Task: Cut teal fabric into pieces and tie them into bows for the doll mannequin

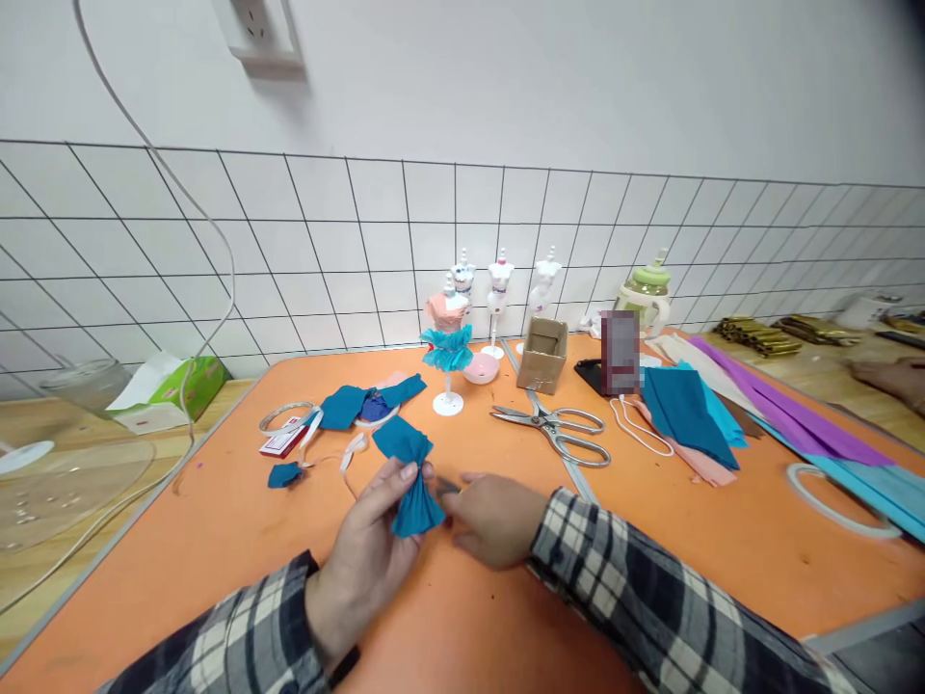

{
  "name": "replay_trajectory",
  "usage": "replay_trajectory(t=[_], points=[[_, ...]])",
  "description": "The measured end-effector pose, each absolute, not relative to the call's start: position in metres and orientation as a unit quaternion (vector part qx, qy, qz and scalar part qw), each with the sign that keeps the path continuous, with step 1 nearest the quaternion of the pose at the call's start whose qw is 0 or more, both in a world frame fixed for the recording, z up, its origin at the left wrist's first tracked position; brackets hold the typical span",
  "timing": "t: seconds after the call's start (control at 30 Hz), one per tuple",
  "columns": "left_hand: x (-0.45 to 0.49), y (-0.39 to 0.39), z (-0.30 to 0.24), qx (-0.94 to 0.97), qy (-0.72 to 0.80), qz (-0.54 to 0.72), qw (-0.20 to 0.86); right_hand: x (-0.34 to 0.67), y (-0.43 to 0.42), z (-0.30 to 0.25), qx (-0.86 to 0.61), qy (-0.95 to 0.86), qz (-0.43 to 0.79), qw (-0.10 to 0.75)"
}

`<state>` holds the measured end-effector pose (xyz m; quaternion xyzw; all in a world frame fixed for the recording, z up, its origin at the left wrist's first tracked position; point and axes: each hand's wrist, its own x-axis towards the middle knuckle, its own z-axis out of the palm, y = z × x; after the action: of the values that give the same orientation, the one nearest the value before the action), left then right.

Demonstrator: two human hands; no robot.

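My left hand (376, 549) pinches a teal piece of crepe paper (419, 506), gathered at its middle so that both ends fan out like a bow. Closed around a small dark metal tool (446, 486), my right hand (498, 520) is just right of the gathered waist. The tool's kind is blurred and mostly hidden by the fingers. Left of my hands lie a teal scrap (284, 474), a white ribbon (353, 449) and more teal pieces (342, 408). Beyond them stands a small mannequin (448, 337) in a peach top and turquoise ruffle.
Large scissors (556, 430) lie right of centre, near a cardboard box (541, 359) and a pink bowl (481, 368). Crepe paper strips (787, 405) and a white ring (838, 506) are on the right. More mannequins (500, 280) and a bottle (646, 294) stand by the wall.
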<state>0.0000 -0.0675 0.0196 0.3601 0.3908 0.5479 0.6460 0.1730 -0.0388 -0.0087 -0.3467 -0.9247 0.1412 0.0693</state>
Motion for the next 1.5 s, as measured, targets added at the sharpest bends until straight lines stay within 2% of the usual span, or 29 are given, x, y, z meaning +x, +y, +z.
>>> replay_trajectory(t=[0.1,0.17,0.2,0.27,0.33,0.37,0.47,0.63,0.8,0.97,1.17,1.27,1.5], points=[[-0.002,-0.044,0.004,0.334,0.357,0.565,0.664,0.210,-0.021,0.003,-0.442,-0.888,0.123,0.026],[-0.002,-0.035,-0.007,0.327,0.328,0.539,0.704,0.220,-0.013,0.010,-0.477,-0.871,0.113,0.041],[-0.001,-0.033,-0.011,0.332,0.316,0.526,0.716,0.221,-0.011,0.012,-0.488,-0.862,0.114,0.076],[-0.001,-0.031,-0.015,0.360,0.304,0.489,0.734,0.213,-0.012,0.013,-0.495,-0.831,0.158,0.199],[0.000,-0.032,-0.015,0.395,0.296,0.454,0.742,0.199,-0.018,0.010,-0.461,-0.774,0.268,0.341],[0.000,-0.033,-0.014,0.407,0.290,0.443,0.744,0.192,-0.021,0.007,-0.429,-0.747,0.330,0.386],[0.002,-0.034,-0.010,0.421,0.274,0.437,0.746,0.176,-0.027,-0.005,-0.374,-0.695,0.434,0.434],[0.002,-0.031,-0.013,0.408,0.292,0.450,0.738,0.171,-0.022,-0.016,-0.407,-0.636,0.439,0.488],[-0.001,-0.026,-0.018,0.384,0.315,0.459,0.737,0.173,-0.016,-0.016,-0.419,-0.614,0.453,0.492],[0.001,-0.023,-0.017,0.383,0.310,0.464,0.736,0.181,-0.013,-0.018,-0.433,-0.612,0.517,0.413],[0.004,-0.021,-0.021,0.413,0.308,0.451,0.729,0.186,-0.016,-0.011,-0.420,-0.681,0.386,0.459],[0.004,-0.020,-0.025,0.438,0.326,0.440,0.713,0.182,-0.018,-0.011,-0.454,-0.689,0.343,0.448],[0.010,-0.025,-0.028,0.564,0.372,0.423,0.604,0.177,-0.019,-0.019,-0.471,-0.681,0.363,0.428]])
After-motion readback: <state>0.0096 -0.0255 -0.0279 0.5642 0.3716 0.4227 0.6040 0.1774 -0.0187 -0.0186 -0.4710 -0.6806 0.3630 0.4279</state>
